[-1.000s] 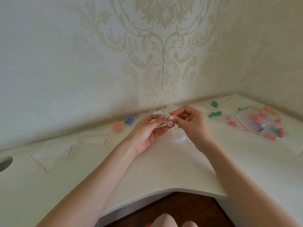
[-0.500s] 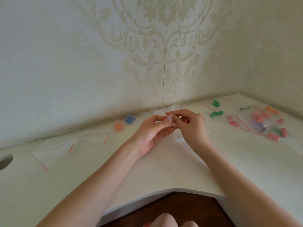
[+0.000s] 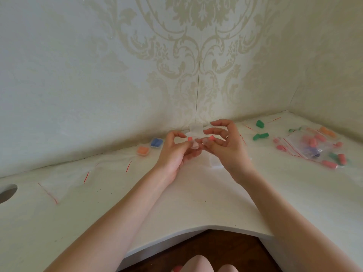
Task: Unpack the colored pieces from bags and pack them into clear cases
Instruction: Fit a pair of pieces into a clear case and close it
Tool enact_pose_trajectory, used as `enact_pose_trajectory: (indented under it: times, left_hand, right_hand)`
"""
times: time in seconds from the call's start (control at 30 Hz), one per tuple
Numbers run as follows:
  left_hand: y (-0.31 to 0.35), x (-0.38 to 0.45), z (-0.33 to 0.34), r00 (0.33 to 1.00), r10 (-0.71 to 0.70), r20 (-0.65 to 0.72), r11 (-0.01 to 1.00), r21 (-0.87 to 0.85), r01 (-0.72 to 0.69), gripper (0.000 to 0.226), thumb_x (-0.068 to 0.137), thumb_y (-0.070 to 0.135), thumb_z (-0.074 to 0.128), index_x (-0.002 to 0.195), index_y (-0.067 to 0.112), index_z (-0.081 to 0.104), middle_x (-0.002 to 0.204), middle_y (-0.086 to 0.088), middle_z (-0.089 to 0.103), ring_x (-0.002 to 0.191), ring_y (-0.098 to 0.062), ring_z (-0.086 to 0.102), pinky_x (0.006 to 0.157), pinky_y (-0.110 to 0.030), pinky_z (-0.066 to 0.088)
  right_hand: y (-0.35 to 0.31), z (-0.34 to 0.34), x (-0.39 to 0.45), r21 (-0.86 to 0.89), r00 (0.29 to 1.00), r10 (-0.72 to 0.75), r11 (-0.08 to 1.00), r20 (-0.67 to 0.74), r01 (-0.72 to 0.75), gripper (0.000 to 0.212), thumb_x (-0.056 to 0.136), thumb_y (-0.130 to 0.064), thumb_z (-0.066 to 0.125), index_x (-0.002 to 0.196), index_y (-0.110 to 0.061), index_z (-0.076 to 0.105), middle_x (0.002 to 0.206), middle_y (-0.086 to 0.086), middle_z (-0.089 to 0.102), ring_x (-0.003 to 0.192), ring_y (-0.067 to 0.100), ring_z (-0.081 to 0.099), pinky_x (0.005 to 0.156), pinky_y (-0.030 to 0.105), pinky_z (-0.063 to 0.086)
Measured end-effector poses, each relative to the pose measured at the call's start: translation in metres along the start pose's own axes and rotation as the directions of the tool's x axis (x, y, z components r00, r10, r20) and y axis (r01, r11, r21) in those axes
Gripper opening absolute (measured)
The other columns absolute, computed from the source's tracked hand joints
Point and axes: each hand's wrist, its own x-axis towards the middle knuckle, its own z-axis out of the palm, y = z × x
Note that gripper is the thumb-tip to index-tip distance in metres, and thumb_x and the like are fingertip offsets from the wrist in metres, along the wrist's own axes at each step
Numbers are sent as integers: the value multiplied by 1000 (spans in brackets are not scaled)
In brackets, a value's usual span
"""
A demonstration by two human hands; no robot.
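Note:
Both hands are raised over the middle of the white table [image 3: 196, 203]. My left hand [image 3: 176, 152] pinches a small pink piece [image 3: 189, 139] at its fingertips, with a faint clear case [image 3: 195, 145] against its fingers. My right hand [image 3: 224, 146] pinches a second pink piece [image 3: 211, 138]; its other fingers are spread above. The two pieces are a short gap apart. Another clear case [image 3: 214, 161] lies on the table below my right hand. A bag [image 3: 312, 144] with several pink and purple pieces lies at the right.
Two filled cases, one orange [image 3: 143, 150] and one blue [image 3: 156, 142], sit at the left by the wall. Green pieces [image 3: 260, 135] and loose pink pieces [image 3: 330, 164] lie at the right. Empty bags with red strips [image 3: 64, 179] lie at the left. A round hole [image 3: 7, 193] marks the table's left edge.
My hands were pressed together on one pink piece; now they have drawn slightly apart and risen, each pinching a pink piece. My right fingers have spread.

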Motion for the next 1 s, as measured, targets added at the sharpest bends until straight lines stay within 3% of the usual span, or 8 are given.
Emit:
enact_pose_trajectory:
  times: [0.1, 0.2, 0.3, 0.47, 0.63, 0.77, 0.93, 1.0]
  left_hand:
    - [-2, 1, -1, 999, 32, 4, 998, 49, -32, 9, 92, 2, 56, 90, 9, 52, 90, -18, 68, 79, -22, 72, 76, -27, 56]
    - [-3, 1, 0, 1000, 18, 14, 998, 54, -18, 8, 91, 4, 60, 95, 9, 55, 99, -20, 69, 87, -25, 72, 80, -28, 56]
    - [-4, 0, 2, 999, 0, 37, 998, 59, -2, 8, 91, 6, 60, 98, 10, 58, 101, -19, 70, 92, -25, 71, 84, -30, 55]
    - [-5, -4, 6, 998, -35, 61, 995, 91, 30, 8, 90, 4, 60, 97, 9, 61, 88, -10, 74, 93, -20, 71, 84, -29, 54]
    - [-5, -5, 8, 999, -15, 45, 990, 143, 8, 10, 88, 4, 61, 94, 10, 56, 87, -12, 74, 90, -18, 71, 84, -30, 55]
    - [-6, -7, 9, 998, 13, 61, 984, 174, -24, 13, 87, 8, 64, 97, 8, 56, 84, -9, 74, 89, -16, 71, 82, -29, 56]
    - [-8, -3, 7, 999, 14, 34, 991, 136, -19, 14, 88, 2, 60, 100, 9, 58, 76, -12, 69, 86, -20, 71, 83, -31, 57]
    - [-8, -3, 6, 1000, 14, 22, 993, 120, -17, 12, 91, 5, 59, 101, 10, 59, 73, -12, 66, 81, -19, 69, 83, -32, 57]
  right_hand:
    - [-4, 0, 0, 12, 996, -10, 1000, -86, 11, 23, 80, 6, 69, 88, -6, 52, 86, 16, 60, 78, 32, 71, 72, 30, 58]
    - [-4, 1, 0, -24, 994, -25, 999, -111, 23, 18, 76, 2, 74, 80, -7, 59, 77, 12, 69, 67, 18, 69, 65, 23, 55]
    - [-4, 1, 0, -57, 991, -40, 998, -125, 33, 18, 76, -1, 75, 79, -10, 59, 77, 7, 73, 66, 13, 66, 61, 21, 53]
    - [-1, 2, -1, -73, 991, -36, 997, -126, 27, 18, 76, 0, 75, 76, -9, 59, 81, 3, 75, 78, 21, 71, 74, 28, 55]
    - [5, 4, 1, -218, 981, -62, 976, -184, 21, 18, 73, -10, 79, 64, -19, 66, 90, -7, 63, 78, 5, 60, 71, 18, 51]
    - [8, 1, 4, -357, 970, -103, 934, -219, 19, 12, 73, -22, 80, 69, -15, 71, 79, -7, 43, 58, 5, 33, 57, 11, 32]
    - [13, 2, 3, -513, 976, -154, 857, -153, 55, 12, 76, -28, 78, 76, -25, 67, 84, -5, 48, 63, 6, 37, 63, 5, 33]
    - [14, 3, 3, -508, 975, -153, 860, -163, 50, 24, 76, -29, 78, 87, -25, 58, 93, -6, 51, 70, 6, 43, 66, 5, 35]
